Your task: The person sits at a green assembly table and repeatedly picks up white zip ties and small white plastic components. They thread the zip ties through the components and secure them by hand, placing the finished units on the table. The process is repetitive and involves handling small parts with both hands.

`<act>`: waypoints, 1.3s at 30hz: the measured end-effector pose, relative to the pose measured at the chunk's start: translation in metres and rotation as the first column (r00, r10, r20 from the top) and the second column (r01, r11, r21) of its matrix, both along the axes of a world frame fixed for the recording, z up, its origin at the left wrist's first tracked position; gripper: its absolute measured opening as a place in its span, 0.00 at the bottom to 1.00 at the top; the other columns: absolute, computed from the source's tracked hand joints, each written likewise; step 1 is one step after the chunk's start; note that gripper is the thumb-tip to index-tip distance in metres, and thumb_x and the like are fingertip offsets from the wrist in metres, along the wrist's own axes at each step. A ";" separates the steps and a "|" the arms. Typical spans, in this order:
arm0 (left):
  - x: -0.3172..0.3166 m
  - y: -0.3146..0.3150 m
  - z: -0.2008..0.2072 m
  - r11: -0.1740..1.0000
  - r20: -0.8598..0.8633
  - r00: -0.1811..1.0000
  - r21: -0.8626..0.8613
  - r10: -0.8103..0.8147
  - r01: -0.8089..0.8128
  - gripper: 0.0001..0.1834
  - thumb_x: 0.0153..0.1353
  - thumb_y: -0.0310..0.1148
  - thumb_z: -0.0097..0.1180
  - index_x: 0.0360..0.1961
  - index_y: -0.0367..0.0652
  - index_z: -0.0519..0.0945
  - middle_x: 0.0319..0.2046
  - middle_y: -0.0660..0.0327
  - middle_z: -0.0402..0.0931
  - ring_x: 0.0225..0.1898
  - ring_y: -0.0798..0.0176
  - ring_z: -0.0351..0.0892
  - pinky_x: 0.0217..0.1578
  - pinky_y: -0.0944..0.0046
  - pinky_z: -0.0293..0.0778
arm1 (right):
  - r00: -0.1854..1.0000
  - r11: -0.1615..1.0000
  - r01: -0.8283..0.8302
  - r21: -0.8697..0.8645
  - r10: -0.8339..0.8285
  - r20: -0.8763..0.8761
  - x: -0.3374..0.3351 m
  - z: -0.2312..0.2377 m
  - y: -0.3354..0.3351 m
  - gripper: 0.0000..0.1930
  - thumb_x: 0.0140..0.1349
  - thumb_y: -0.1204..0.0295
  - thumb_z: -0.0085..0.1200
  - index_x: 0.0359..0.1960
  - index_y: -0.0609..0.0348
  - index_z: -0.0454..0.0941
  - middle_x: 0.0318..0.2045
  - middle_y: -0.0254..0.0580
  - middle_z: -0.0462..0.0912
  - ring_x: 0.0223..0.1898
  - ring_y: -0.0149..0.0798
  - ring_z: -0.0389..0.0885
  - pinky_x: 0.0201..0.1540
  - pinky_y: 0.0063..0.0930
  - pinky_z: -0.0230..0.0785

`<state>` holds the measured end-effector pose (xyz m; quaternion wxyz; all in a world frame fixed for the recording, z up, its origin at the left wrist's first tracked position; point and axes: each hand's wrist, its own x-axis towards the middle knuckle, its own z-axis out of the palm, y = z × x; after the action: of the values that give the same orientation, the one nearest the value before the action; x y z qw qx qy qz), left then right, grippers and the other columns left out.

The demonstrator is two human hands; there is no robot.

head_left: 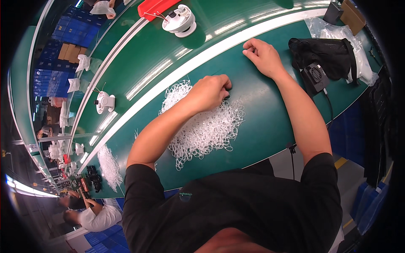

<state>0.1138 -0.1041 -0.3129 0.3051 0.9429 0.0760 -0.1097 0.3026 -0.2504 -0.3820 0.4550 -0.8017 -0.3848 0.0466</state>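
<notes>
I see my left hand (209, 90) in a narrow, curled grip on the heap of thin white plastic rings (206, 126) lying mid green surface (261, 118); my right hand (262, 55) rests loosely curled beyond it, holding nothing I can see.

The worktable (270, 122) has a smooth green top with a slight sheen. At its middle lies a pile of thin white rings (206, 126), rubbery or plastic and matt. Toward eleven o'clock the green conveyor belt (160, 55) is glossier and mirrors the ceiling lights. On it, at twelve o'clock, a white round device (180, 20) looks like smooth, shiny plastic. At two o'clock a black pouch (322, 52) seems matt cloth, beside crinkled clear plastic bags (337, 31).
</notes>
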 end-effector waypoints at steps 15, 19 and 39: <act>-0.005 0.004 0.010 0.999 -0.125 0.991 0.021 -0.038 0.041 0.14 0.54 0.29 0.66 0.41 0.34 0.79 0.28 0.55 0.81 0.31 0.57 0.80 0.36 0.60 0.75 | 1.000 1.000 -0.014 -0.008 0.014 0.014 -0.001 0.002 -0.001 0.09 0.61 0.66 0.59 0.38 0.55 0.80 0.31 0.37 0.84 0.31 0.40 0.81 0.39 0.37 0.73; -0.008 0.011 0.003 0.999 -0.057 0.998 -0.036 -0.026 0.024 0.12 0.57 0.29 0.64 0.40 0.34 0.79 0.27 0.55 0.81 0.30 0.59 0.80 0.35 0.60 0.74 | 1.000 1.000 -0.016 -0.014 0.016 -0.023 -0.001 0.003 -0.001 0.09 0.61 0.65 0.59 0.38 0.55 0.81 0.31 0.38 0.85 0.32 0.40 0.82 0.39 0.36 0.74; 0.007 -0.044 -0.009 0.993 0.079 0.997 0.115 -0.013 0.004 0.09 0.55 0.27 0.64 0.38 0.38 0.80 0.30 0.52 0.83 0.34 0.48 0.83 0.36 0.52 0.77 | 0.999 0.999 -0.024 -0.021 0.023 -0.048 -0.001 0.001 -0.002 0.09 0.61 0.67 0.60 0.39 0.57 0.82 0.31 0.39 0.85 0.33 0.41 0.83 0.39 0.35 0.74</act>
<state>0.1205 -0.1479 -0.3217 0.2529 0.9628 0.0660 -0.0686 0.3013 -0.2525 -0.3808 0.4547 -0.8006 -0.3828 0.0754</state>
